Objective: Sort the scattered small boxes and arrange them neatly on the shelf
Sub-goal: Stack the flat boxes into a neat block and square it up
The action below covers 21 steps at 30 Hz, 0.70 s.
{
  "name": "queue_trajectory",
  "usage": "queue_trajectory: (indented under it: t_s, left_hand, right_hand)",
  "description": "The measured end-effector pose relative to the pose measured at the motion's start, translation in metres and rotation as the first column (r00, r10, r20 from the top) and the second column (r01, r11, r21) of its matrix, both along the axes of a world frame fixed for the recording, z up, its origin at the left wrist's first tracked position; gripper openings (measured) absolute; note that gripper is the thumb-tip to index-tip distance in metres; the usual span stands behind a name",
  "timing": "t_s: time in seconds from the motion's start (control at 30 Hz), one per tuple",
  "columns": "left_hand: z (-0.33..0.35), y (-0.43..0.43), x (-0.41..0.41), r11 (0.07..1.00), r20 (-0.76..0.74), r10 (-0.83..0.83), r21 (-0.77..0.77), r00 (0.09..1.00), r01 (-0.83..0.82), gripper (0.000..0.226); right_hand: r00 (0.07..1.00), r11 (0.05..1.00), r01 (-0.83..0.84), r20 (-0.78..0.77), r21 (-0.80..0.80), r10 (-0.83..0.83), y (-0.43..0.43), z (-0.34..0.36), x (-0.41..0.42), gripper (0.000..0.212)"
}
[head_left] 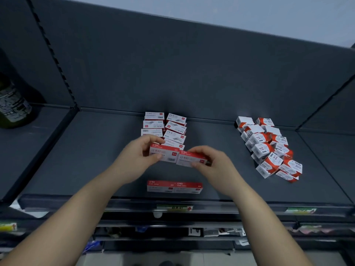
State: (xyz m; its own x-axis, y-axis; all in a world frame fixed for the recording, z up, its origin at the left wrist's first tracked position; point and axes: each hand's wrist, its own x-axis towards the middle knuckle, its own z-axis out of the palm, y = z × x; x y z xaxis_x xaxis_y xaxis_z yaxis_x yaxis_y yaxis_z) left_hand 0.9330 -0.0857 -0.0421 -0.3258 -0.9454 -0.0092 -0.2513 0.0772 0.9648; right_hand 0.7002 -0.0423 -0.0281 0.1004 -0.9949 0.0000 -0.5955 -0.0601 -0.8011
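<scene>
While we line up ends, likely for tidy pair, left hand [137, 153] pinches left staple box [167, 150], right hand [214, 163] pinches right staple box [189, 158]; sorted stack [166, 129] sits twelve o'clock.

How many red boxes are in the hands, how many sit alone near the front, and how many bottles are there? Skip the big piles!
Held boxes: 2, one in the left hand and one in the right hand
Front boxes: 2
Bottle: 1
Total: 5
</scene>
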Motion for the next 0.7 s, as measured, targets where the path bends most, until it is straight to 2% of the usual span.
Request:
queue_trajectory:
  t_s: [0.13,0.27,0.5,0.7]
  left_hand:
    - [-0.020,-0.011,0.003,0.994,0.229,-0.112,0.030,0.967,0.108,0.028]
    - [-0.033,-0.013,0.003,0.984,0.303,-0.173,0.098,0.937,0.150,0.021]
    - [-0.034,-0.007,0.004,0.972,0.316,-0.235,0.088,0.919,0.218,0.021]
    - [-0.034,-0.003,0.005,0.970,0.281,-0.234,0.130,0.931,0.204,0.020]
  right_hand:
    - [0.982,0.997,-0.030,-0.186,0.073,0.044,-0.009,-0.018,0.000,0.018]
    - [0.955,0.987,-0.059,-0.279,0.147,0.098,-0.010,-0.031,-0.003,0.020]
    - [0.978,0.973,-0.101,-0.162,0.206,0.135,-0.006,-0.032,-0.008,0.022]
    - [0.978,0.969,-0.123,-0.140,0.215,0.155,-0.002,-0.036,-0.006,0.022]
